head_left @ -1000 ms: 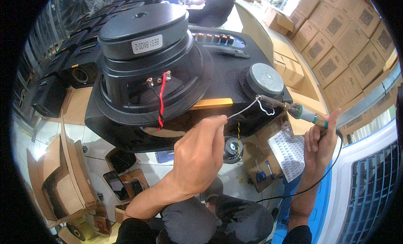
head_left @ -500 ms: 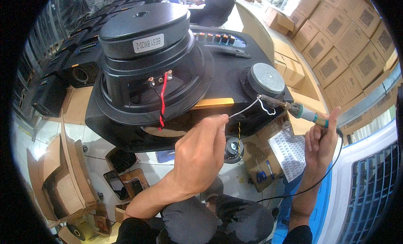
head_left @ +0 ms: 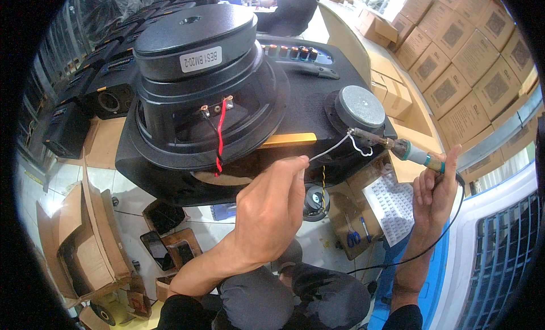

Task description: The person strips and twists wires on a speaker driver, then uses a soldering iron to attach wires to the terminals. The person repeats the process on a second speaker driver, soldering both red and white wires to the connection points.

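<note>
Grey solder wire (head_left: pixel 329 150) is pinched in the left hand (head_left: pixel 267 213); right hand (head_left: pixel 434 191) grips the soldering iron (head_left: pixel 397 147). Both meet at the small tweeter (head_left: pixel 359 107), so its joint looks unfinished, while the big woofer (head_left: pixel 204 80) farther left already carries 2 wires.

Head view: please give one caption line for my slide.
Left hand feeds solder wire while right hand holds soldering iron at the small speaker.

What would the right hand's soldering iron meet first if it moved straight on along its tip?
Probably the small tweeter: the soldering iron in the right hand already points at its terminal, beside the solder wire. Depth is unclear.
</note>
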A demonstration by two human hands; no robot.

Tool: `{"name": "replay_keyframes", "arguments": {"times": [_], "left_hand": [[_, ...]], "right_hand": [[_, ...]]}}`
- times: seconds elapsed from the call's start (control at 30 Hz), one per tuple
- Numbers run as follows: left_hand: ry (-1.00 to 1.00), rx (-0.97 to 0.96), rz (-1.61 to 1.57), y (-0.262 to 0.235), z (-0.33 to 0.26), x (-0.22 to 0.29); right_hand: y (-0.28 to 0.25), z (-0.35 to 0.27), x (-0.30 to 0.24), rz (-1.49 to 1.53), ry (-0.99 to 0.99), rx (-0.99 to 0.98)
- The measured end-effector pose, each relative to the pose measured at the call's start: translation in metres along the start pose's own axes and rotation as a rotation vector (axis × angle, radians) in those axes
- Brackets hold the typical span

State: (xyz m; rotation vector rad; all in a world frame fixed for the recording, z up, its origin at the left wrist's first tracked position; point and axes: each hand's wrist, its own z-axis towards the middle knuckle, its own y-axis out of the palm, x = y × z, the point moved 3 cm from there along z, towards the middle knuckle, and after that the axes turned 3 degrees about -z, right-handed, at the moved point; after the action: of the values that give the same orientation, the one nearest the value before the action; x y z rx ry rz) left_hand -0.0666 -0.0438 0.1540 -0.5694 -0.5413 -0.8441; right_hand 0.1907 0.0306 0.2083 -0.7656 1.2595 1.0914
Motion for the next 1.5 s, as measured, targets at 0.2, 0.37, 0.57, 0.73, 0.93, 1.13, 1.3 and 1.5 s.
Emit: {"name": "replay_keyframes", "arguments": {"times": [0.2,0.37,0.57,0.73,0.93,1.13,1.3,1.5], "left_hand": [[0.022,0.03,0.021,0.0024,0.0,-0.002],[0.058,0.037,0.028,0.0031,0.0009,-0.0026],[0.02,0.024,0.037,0.003,0.0006,-0.0015],[0.036,0.022,0.034,0.0039,0.0014,-0.0022],[0.026,0.027,0.018,0.0023,-0.0004,-0.0017],[0.02,0.028,0.005,0.0011,-0.0005,-0.0004],[0.029,0.022,0.014,0.0026,0.0005,-0.0004],[0.032,0.028,0.02,0.0037,0.0013,-0.0007]], "right_hand": [[-0.0012,0.0006,0.0005,0.005,0.016,0.003],[-0.0022,0.0013,0.001,0.023,0.002,-0.005],[-0.0007,0.0,0.0002,0.034,-0.003,-0.01],[0.0009,-0.0007,-0.0009,0.011,-0.007,0.005],[0.0005,-0.001,-0.0004,0.01,-0.004,-0.002],[0.0004,-0.0002,0.0001,0.017,0.005,0.009],[0.0005,0.0004,0.0004,0.021,0.015,0.022],[0.0003,0.0005,0.0011,0.02,-0.004,-0.012]]}}
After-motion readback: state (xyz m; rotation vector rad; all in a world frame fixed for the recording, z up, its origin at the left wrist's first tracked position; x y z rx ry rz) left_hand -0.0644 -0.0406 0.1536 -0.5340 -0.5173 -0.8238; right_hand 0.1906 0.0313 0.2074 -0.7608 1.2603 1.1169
